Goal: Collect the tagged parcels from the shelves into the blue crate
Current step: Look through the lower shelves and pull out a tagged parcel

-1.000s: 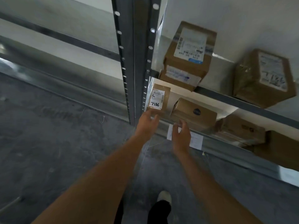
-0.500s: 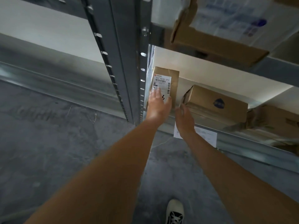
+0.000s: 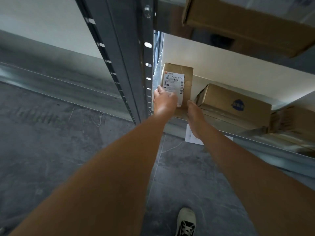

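Two hands are on the job here: our left hand has its fingers spread flat over the lower part of the label on the small upright parcel, thumb out by its left edge, while our right hand is edge-on against the parcel's lower right side, and we honestly can't tell whether those fingers are curled round it or just lying along it. That parcel stands at the left end of the low shelf, tight beside the grey upright post, with a bigger box lying just to its right. So we'd say we're at the grab stage, nothing lifted yet. No blue crate anywhere in view, so how many parcels are already in it is anyone's guess. Boxes on the shelf above are cut off and blurry, and the bottom of the label is hidden under our palm.
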A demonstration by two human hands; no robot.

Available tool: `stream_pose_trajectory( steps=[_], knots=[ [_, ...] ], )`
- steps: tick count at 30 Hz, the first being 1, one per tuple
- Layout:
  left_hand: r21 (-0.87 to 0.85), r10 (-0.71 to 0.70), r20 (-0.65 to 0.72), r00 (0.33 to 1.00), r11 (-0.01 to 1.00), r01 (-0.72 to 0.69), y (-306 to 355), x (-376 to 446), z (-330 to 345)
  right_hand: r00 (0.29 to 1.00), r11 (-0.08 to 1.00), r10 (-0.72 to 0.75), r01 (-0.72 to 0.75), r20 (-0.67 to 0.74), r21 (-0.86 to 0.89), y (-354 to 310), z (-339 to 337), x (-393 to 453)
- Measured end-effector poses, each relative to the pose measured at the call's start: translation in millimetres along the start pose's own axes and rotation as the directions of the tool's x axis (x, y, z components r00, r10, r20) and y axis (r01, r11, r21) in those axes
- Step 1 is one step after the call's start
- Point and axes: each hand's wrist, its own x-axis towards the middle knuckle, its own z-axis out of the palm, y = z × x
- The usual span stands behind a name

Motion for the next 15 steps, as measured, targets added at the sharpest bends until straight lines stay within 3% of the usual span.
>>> stream_pose_trajectory(
  steps=[4,7,10,15],
  knots=[
    [-0.198,0.074,0.0,0.997,0.978,-0.072,-10,-5,-6,1.0,1.0,-0.001,0.002,-0.022,0.025,11,-8,-6],
    [-0.315,0.166,-0.07,0.984,0.932,-0.18,-18,-10,-6,0.988,0.992,-0.123,0.124,-0.089,0.012,14,-14,-23],
    [-0.447,0.148,-0.129,0.98,0.874,-0.191,-26,-20,-4,0.957,0.969,-0.24,0.247,-0.164,0.023,17,-13,-30],
    [-0.479,0.137,-0.15,0.979,0.856,-0.193,-29,-32,-3,0.919,0.943,-0.332,0.331,-0.211,-0.044,19,-9,-35]
  ],
)
